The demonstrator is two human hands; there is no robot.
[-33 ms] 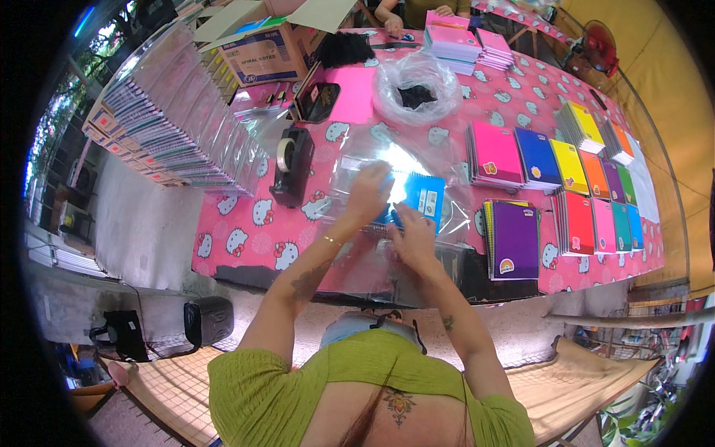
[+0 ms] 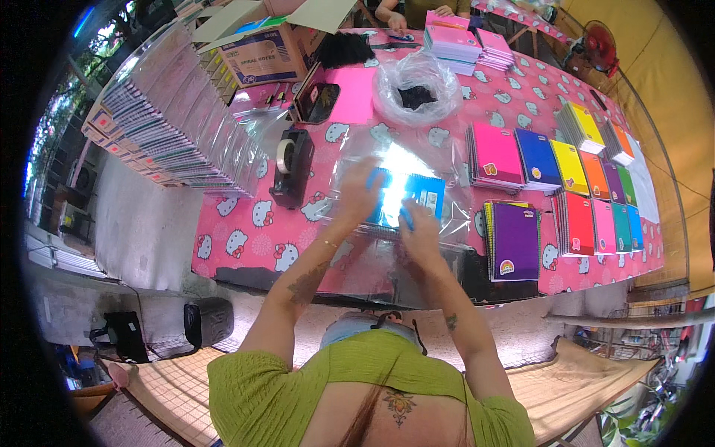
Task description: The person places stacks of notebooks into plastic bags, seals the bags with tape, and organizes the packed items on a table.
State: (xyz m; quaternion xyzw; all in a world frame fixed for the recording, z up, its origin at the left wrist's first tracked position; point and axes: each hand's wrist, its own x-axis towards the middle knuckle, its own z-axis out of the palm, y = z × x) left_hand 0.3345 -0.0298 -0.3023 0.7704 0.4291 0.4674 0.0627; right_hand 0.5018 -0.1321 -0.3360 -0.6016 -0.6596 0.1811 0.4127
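A blue spiral notebook (image 2: 426, 186) with a pale label lies on clear plastic film (image 2: 454, 212) in front of me, its coil toward my body. Glare whitens the middle of its cover. At its left edge, my left hand (image 2: 361, 192) is closed, with blue showing around the blurred fingertips. My right hand (image 2: 421, 229) touches the lower right part of the cover; motion smears its bent fingers. A black tape dispenser (image 2: 292, 167) stands left of my hands. On the right lies a stack of notebooks topped by a purple one (image 2: 516, 242).
A tall pile of plastic-wrapped notebooks (image 2: 175, 112) stands at the left. Behind are an open carton (image 2: 264, 56) and a clear plastic bag (image 2: 387, 93). Rows of coloured notebooks (image 2: 497, 153) cover the right side. At the far edge, a co-worker's hand (image 2: 398, 22) rests near pink pads (image 2: 452, 48).
My right hand has shifted slightly down over the cover, and my left hand slightly left. More of the blue notebook shows between them.
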